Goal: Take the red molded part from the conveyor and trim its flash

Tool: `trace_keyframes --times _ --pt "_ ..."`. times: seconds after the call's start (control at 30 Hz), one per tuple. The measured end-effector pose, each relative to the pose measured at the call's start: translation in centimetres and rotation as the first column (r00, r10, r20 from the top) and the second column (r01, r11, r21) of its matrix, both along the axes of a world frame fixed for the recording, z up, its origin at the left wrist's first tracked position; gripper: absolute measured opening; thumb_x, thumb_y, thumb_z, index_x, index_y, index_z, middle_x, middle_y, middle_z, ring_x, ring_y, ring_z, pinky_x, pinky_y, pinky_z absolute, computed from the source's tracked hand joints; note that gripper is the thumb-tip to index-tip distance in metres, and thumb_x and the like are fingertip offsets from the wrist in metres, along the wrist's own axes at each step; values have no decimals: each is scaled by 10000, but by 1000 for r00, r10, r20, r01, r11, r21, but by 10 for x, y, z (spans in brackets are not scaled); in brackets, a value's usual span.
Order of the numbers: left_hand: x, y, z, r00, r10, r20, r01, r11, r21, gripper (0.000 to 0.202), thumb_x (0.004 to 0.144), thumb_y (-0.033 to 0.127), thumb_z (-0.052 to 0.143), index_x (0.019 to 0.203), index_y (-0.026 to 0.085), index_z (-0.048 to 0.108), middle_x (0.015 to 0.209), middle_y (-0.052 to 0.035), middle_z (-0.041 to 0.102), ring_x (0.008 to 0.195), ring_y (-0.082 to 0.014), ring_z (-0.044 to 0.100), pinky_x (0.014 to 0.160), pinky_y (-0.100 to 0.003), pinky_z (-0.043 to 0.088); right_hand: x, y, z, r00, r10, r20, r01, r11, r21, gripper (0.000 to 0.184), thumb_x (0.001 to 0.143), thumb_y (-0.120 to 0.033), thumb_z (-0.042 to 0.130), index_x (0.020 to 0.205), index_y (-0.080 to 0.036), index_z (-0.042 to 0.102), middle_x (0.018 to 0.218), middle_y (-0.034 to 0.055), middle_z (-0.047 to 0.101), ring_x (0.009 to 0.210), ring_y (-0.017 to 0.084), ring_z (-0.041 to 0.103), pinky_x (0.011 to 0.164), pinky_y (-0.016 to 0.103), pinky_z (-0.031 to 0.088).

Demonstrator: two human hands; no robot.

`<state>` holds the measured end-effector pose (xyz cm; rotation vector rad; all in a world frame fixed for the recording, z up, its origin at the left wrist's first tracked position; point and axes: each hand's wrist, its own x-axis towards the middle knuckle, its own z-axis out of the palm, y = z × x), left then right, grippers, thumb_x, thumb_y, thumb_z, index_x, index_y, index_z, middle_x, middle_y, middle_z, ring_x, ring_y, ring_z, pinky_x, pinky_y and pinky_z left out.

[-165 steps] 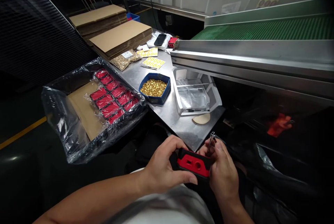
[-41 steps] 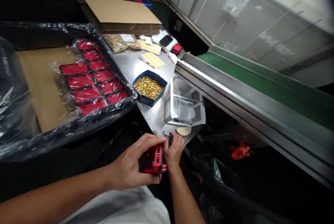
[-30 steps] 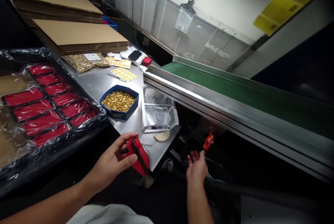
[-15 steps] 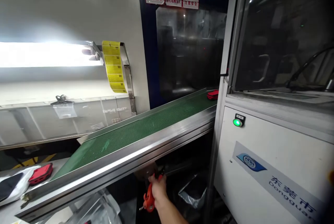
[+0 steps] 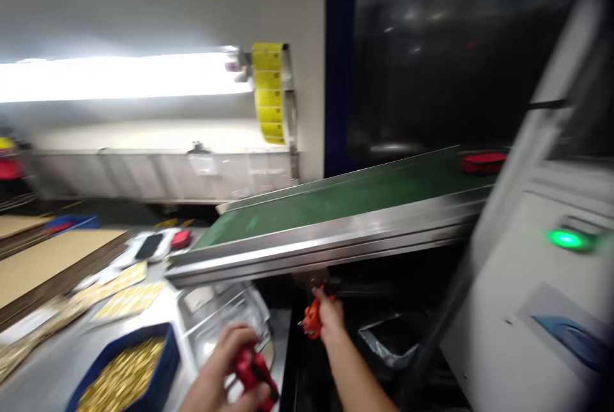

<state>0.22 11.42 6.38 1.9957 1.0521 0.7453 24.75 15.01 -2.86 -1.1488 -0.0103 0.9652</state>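
Head view, blurred by motion. The left hand (image 5: 225, 373) sits low in the frame, its fingers curled around a red and black plastic part (image 5: 254, 373), which it grips just above the near edge of the steel worktable (image 5: 52, 367). The part lies between the thumb and the bent fingers; its exact shape is smeared.

The right hand (image 5: 329, 319) reaches forward under the conveyor's metal side rail (image 5: 311, 249), fingers closed on the orange handles of a hand tool (image 5: 311, 321) that hangs there. The tool's working end is too blurred to name.

Beside the left hand stands a blue bin of small brass pieces (image 5: 122, 373), and just behind that hand a clear plastic tray (image 5: 215, 313). Yellow label sheets (image 5: 127, 300) lie farther back on the table, with flat cardboard sheets (image 5: 43, 261) at the far left. Another red part (image 5: 482, 161) rests on the green conveyor belt (image 5: 345, 198) at its upper end. A green indicator lamp (image 5: 566, 239) glows on the machine's white panel.
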Motion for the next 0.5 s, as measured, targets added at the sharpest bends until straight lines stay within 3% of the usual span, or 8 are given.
trace_keyframes --times 0.07,0.13,0.2,0.3,0.37,0.43,0.5 --pt "-8 -13 -8 966 -195 -167 188 981 -53 513 630 516 740 1068 286 605 1214 -55 541 872 -223 607 859 -353 529 7 -10 -8 996 91 -9 -91 994 -52 480 527 -515 824 702 -201 504 474 -7 581 377 193 556 350 315 443" --pt "-26 -23 -20 916 -297 -271 255 950 -178 501 645 439 733 1111 310 604 1218 -48 520 826 -196 593 805 -328 524 16 -24 -25 992 129 11 -128 989 -70 450 589 -577 749 748 -202 560 630 31 667 517 203 642 442 325 517" --pt "-54 -35 -35 901 -296 -318 209 937 -280 488 676 364 700 1150 318 591 1224 -48 521 850 -198 598 811 -317 513 20 -44 -51 993 112 48 -105 987 -125 418 644 -606 660 810 -231 576 756 28 695 671 205 689 553 333 564" --pt "-101 -58 -60 906 -181 -382 44 939 -340 560 623 258 733 1158 313 577 1226 -39 535 992 -237 595 896 -326 491 4 -78 -96 982 93 167 -35 945 -324 382 602 -563 669 773 -234 574 663 19 636 585 199 620 470 309 473" --pt "-129 -75 -77 893 -110 -436 -65 928 -366 625 556 210 781 1140 305 579 1296 -42 510 1108 -272 567 966 -355 469 -23 -93 -116 953 163 257 -45 911 -410 385 554 -534 722 738 -219 601 605 16 604 532 188 555 456 305 418" --pt "-150 -92 -94 872 -36 -488 -170 913 -371 608 550 230 811 1114 296 595 1423 -60 434 1226 -316 515 1034 -401 434 -58 -92 -119 847 335 413 -168 905 -390 408 604 -562 716 780 -202 642 616 18 615 547 183 543 517 315 436" --pt "-165 -106 -110 867 41 -496 -245 902 -355 531 617 359 808 1103 291 606 1490 -84 380 1288 -351 475 1053 -440 424 -95 -70 -108 602 511 613 -397 858 -325 420 746 -592 619 857 -189 668 674 28 642 603 189 569 598 322 461"
